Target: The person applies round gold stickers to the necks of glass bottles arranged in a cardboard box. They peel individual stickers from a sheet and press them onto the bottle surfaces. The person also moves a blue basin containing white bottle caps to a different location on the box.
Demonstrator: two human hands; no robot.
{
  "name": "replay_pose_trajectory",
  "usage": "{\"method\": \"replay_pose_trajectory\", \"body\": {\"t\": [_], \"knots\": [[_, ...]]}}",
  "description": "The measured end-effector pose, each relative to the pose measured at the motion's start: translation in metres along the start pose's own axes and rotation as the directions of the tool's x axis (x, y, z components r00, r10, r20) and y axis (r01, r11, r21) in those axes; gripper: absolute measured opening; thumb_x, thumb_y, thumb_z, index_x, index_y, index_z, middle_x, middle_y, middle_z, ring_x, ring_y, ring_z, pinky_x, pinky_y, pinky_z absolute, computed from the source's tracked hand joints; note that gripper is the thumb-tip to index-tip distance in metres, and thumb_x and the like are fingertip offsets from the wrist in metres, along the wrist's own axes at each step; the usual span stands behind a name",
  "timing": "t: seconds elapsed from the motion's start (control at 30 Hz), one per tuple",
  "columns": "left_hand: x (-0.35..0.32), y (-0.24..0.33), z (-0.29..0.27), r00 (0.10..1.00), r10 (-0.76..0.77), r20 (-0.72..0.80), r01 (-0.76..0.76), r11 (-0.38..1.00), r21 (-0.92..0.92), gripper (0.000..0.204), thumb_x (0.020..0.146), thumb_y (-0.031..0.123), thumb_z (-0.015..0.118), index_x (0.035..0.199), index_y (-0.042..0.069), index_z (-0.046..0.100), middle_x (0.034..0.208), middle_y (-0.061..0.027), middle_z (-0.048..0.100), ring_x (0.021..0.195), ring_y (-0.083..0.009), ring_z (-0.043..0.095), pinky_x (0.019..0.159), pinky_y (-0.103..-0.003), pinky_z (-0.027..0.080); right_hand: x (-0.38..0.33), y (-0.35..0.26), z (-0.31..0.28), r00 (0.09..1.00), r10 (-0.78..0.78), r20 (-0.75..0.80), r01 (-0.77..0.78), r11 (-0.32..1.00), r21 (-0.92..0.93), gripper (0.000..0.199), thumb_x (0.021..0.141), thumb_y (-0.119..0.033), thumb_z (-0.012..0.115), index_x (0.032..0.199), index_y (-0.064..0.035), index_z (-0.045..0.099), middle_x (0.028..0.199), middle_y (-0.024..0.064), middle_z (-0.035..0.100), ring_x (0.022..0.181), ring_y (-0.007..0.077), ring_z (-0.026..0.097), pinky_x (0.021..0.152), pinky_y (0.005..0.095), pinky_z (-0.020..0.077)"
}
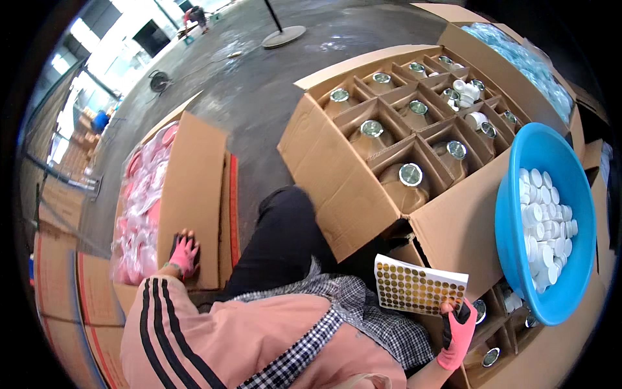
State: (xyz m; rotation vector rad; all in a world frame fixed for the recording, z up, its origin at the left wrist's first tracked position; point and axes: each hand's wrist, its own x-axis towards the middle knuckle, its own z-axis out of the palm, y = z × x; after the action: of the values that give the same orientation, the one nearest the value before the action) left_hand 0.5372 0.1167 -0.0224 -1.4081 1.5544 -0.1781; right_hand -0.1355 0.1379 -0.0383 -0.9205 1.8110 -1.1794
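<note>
My right hand (457,332), in a pink and black glove with bare fingertips, pinches the lower right corner of a sheet of round gold stickers (414,285). The sheet is white-edged and looks like a stack of several. In a matching glove, my left hand (184,254) lies with fingers spread against the raised cardboard flap (193,194) of a carton on my left. That carton holds pink items in clear plastic bags (139,201). Near the sheet stands a divided carton (350,188) of large jars with silvery tops, such as the nearest jar (408,181).
A blue basin (514,246) of white caps (545,227) rests on cartons at the right. More white caps lie among the far jars. Behind is an open carton of bluish plastic bags (525,65). Stacked cartons (61,279) stand far left; a stand base (284,37) sits on the floor.
</note>
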Motion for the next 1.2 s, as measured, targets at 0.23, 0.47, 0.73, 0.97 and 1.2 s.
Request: {"method": "replay_pose_trajectory", "body": {"t": [0.23, 0.47, 0.73, 0.97, 1.2], "knots": [[-0.016, -0.072, 0.058, 1.0, 0.011, 0.007, -0.01, 0.988, -0.157, 0.068, 0.072, 0.05, 0.05, 0.127, 0.012, 0.041, 0.136, -0.0199, 0.029, 0.127, -0.036, 0.02, 0.103, -0.052, 0.013, -0.01, -0.029, 0.011, 0.967, 0.167, -0.193, -0.186, 0.979, -0.085, 0.041, 0.068, -0.006, 0.069, 0.104, 0.0017, 0.051, 0.097, 0.0084, 0.055, 0.089, 0.0164, 0.052, 0.082, 0.0288, 0.0403], [0.079, -0.078, 0.044, 0.995, 0.099, 0.016, -0.086, 0.925, -0.371, 0.059, 0.072, 0.043, 0.054, 0.121, 0.009, 0.047, 0.123, -0.0189, 0.041, 0.116, -0.0314, 0.034, 0.097, -0.043, 0.024, 0.004, -0.088, 0.038, 0.959, 0.124, -0.254, -0.121, 0.992, 0.03, 0.048, 0.062, -0.009, 0.076, 0.101, -0.0014, 0.049, 0.091, 0.0064, 0.057, 0.081, 0.0159, 0.055, 0.076, 0.029, 0.0443], [0.273, -0.052, -0.078, 0.655, 0.75, -0.09, -0.329, 0.176, -0.928, 0.05, 0.072, 0.034, 0.057, 0.113, 0.005, 0.054, 0.108, -0.0178, 0.055, 0.104, -0.0262, 0.05, 0.09, -0.034, 0.037, 0.091, -0.207, 0.173, 0.989, -0.136, -0.061, 0.143, 0.98, 0.138, 0.044, 0.062, 0.007, 0.065, 0.102, 0.0, 0.049, 0.103, 0.0152, 0.056, 0.091, 0.0219, 0.057, 0.075, 0.0313, 0.0476], [0.433, -0.084, -0.37, 0.197, -0.124, -0.973, -0.853, 0.468, -0.232, 0.033, 0.076, 0.009, 0.058, 0.105, -0.004, 0.052, 0.101, -0.0222, 0.055, 0.096, -0.0364, 0.051, 0.084, -0.041, 0.041, 0.076, -0.23, 0.226, 0.931, 0.087, -0.355, -0.039, 0.989, 0.139, 0.04, 0.065, 0.003, 0.069, 0.1, -0.0009, 0.05, 0.104, 0.0128, 0.056, 0.094, 0.0172, 0.054, 0.08, 0.0289, 0.0446], [0.33, -0.011, -0.477, -0.618, 0.25, -0.745, -0.786, -0.231, 0.574, 0.038, 0.062, 0.031, 0.071, 0.089, 0.008, 0.058, 0.1, -0.0081, 0.055, 0.095, -0.027, 0.05, 0.083, -0.042, 0.04, 0.065, -0.218, 0.231, 0.852, 0.331, -0.406, -0.285, 0.943, 0.172, 0.028, 0.073, -0.018, 0.068, 0.091, 0.0022, 0.061, 0.082, -0.0006, 0.061, 0.076, 0.0068, 0.054, 0.071, 0.0211, 0.0422]]}}
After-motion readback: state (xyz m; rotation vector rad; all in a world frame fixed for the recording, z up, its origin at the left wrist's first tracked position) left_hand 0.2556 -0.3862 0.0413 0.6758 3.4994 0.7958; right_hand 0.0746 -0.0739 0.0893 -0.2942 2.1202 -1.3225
